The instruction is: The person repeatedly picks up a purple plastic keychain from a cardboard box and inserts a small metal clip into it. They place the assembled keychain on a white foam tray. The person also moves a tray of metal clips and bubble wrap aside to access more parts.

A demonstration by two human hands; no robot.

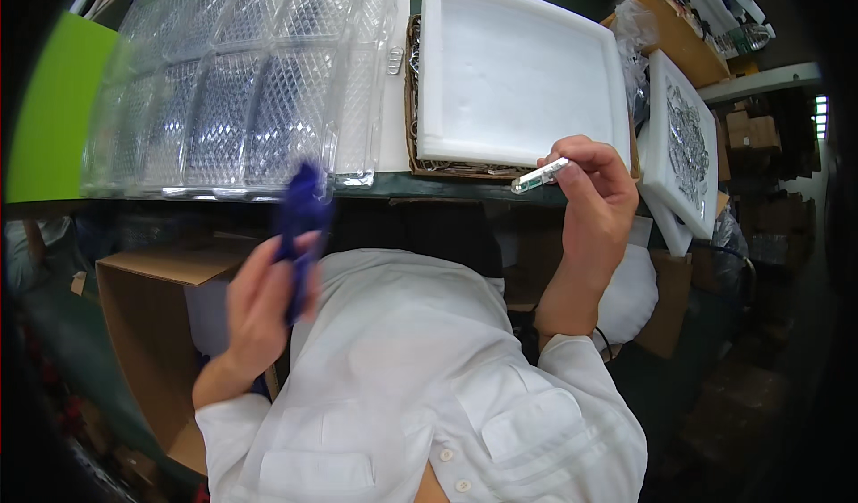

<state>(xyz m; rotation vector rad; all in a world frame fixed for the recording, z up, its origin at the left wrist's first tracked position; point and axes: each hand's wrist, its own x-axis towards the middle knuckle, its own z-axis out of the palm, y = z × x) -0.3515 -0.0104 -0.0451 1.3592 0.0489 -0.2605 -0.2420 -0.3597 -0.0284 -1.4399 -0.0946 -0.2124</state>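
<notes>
My left hand (264, 293), smeared by motion, has its fingers closed round a dark blue strip-like thing (304, 222). Its kind is lost in the blur; its upper end overlaps the near edge of a clear plastic tray (214, 114) with diamond-patterned compartments. In front of the white foam tray (527, 70), my right hand (597, 190) pinches a small, slim white-and-green piece (540, 177) with a shiny end between thumb and fingers. That piece is tilted, its shiny end pointing down to the left.
Beneath the foam tray, a cardboard box (413, 137) holds small metal parts. Another foam tray (657, 155) with metal pieces leans at the right. A bright green panel (58, 110) stands at far left, and an open carton (143, 324) sits below the table edge.
</notes>
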